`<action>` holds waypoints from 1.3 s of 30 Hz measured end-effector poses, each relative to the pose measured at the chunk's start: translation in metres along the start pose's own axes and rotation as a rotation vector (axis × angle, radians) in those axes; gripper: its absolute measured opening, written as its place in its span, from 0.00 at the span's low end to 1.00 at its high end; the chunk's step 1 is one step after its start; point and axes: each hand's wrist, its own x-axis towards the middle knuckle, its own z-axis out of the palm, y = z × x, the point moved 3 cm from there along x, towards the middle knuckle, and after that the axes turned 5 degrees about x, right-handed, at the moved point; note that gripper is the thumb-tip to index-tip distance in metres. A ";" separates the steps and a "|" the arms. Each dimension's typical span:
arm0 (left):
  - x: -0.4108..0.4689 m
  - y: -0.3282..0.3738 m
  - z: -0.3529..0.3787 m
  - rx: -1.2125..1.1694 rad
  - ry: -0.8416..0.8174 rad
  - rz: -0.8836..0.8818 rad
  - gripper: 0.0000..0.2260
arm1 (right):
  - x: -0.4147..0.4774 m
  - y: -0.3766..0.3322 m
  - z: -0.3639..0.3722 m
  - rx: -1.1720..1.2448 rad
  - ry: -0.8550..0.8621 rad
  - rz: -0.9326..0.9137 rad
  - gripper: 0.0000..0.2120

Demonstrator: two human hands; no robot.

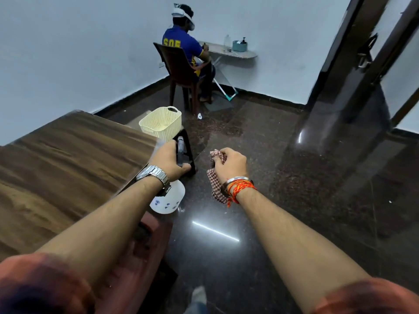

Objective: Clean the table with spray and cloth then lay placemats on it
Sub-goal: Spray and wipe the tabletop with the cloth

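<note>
Table point(68, 159): wood top, left half of the frame, bare; no placemats in view.

Basket point(162, 123): cream, just past the table's far corner, centre frame.

Spray bottle point(169, 198): your left hand point(169, 162) wraps its dark trigger head, fingers closed round it; the white body hangs below your wrist, long axis roughly vertical. It sits just off the table's right edge, so the top lies to your left.

Cloth point(215, 177): checked, bunched in your right hand point(230, 165), fingers curled shut on it, right of the bottle and farther from the table.
</note>
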 end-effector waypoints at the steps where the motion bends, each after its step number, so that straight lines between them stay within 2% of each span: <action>1: 0.013 -0.001 0.005 -0.022 0.010 -0.019 0.16 | 0.012 0.004 0.004 -0.008 -0.015 -0.001 0.11; 9: 0.153 -0.016 0.063 -0.051 0.001 -0.113 0.20 | 0.156 0.013 0.054 -0.092 -0.163 -0.029 0.10; 15: 0.254 -0.033 0.073 -0.104 -0.012 -0.209 0.18 | 0.267 0.007 0.113 -0.114 -0.278 -0.067 0.11; 21: 0.339 -0.071 0.089 -0.110 -0.001 -0.367 0.27 | 0.361 0.026 0.184 -0.099 -0.405 -0.074 0.11; 29: 0.451 -0.118 0.104 -0.167 0.153 -0.655 0.27 | 0.499 0.034 0.280 -0.090 -0.614 -0.161 0.10; 34: 0.501 -0.147 0.105 -0.232 0.241 -0.770 0.29 | 0.557 0.021 0.333 -0.087 -0.697 -0.227 0.08; 39: 0.546 -0.194 0.114 -0.242 0.270 -0.831 0.25 | 0.594 0.011 0.401 -0.039 -0.810 -0.314 0.11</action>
